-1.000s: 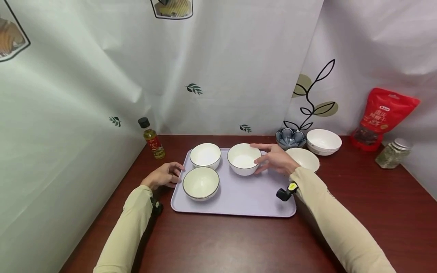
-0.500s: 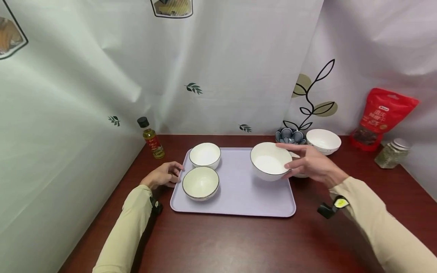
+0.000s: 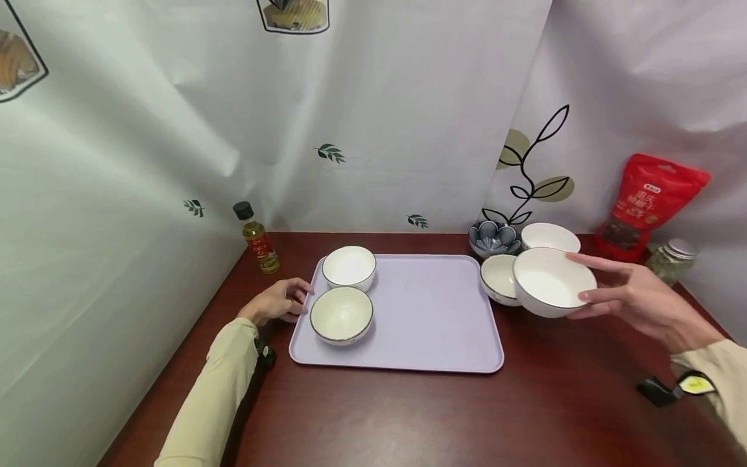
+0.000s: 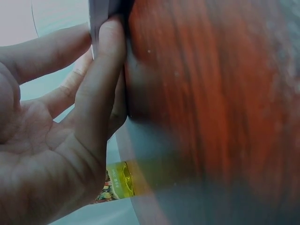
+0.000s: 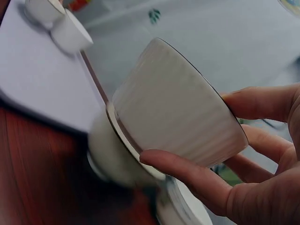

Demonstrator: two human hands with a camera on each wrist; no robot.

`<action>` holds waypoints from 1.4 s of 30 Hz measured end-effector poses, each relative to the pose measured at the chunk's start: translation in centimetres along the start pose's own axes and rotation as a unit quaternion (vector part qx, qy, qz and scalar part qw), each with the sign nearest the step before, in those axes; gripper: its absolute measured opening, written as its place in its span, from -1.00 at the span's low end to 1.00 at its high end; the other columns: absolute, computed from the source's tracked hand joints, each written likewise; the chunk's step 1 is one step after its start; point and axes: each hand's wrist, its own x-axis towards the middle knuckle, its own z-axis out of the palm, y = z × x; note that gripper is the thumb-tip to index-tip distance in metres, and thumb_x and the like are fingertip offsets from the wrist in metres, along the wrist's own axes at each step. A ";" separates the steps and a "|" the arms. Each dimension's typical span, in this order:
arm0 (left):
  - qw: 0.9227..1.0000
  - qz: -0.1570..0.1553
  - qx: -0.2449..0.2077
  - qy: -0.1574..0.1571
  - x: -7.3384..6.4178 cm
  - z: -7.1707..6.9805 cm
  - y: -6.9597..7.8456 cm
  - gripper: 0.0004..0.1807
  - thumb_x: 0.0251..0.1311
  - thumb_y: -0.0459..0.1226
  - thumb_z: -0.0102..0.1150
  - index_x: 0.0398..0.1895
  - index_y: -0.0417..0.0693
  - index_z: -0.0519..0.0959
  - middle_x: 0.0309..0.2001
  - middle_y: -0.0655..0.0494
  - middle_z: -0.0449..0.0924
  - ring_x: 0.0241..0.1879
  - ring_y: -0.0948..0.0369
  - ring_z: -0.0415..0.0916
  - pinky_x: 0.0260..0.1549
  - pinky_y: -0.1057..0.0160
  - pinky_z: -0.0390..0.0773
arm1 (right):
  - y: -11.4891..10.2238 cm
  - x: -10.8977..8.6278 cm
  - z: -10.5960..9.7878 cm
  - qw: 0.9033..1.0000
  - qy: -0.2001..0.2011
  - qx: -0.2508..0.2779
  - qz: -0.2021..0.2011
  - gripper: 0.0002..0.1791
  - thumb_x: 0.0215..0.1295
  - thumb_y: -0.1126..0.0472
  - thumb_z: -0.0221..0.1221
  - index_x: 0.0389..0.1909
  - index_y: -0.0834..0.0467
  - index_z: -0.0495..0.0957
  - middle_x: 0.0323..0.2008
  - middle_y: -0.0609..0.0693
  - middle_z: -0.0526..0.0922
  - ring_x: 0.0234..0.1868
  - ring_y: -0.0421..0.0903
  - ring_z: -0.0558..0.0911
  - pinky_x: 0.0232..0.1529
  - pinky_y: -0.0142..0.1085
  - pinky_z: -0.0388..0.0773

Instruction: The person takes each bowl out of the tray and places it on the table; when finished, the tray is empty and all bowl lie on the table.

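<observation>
My right hand (image 3: 642, 299) holds a white bowl (image 3: 551, 280) with a thin dark rim by its side, fingers spread at the rim and thumb against the outer wall. In the right wrist view the held bowl (image 5: 178, 108) is tilted, above a cream bowl (image 5: 105, 145). In the head view this cream bowl (image 3: 498, 275) stands just right of the lilac tray (image 3: 432, 311). My left hand (image 3: 279, 301) pinches the tray's left edge between thumb and fingers. Two bowls stand on the tray's left side, a white bowl (image 3: 350, 267) behind a cream bowl (image 3: 341, 316).
A blue petal-shaped bowl (image 3: 493, 239) and another white bowl (image 3: 550, 237) stand at the back right. Farther right are a red pouch (image 3: 648, 204) and a glass jar (image 3: 671, 261) of dried herbs. An oil bottle (image 3: 259, 243) stands back left, near the wall sheet.
My right hand has lifted the white bowl off the tray and carried it right, past the tray's right edge to beside the cream bowl. My left hand has stayed at the tray's edge.
</observation>
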 end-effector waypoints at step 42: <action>1.000 0.001 0.011 0.004 -0.2 0.6 0.5 -0.53 0.15 -0.53 0.16 0.17 -0.26 0.40 -0.20 -0.03 0.40 -0.25 0.14 0.45 -0.35 0.20 0.68 | 5.7 0.2 -7.2 0.990 0.045 0.133 0.030 -0.43 0.40 0.58 -0.07 0.05 -0.12 0.64 -0.08 -0.23 0.66 -0.16 -0.05 0.72 -0.16 0.10 0.70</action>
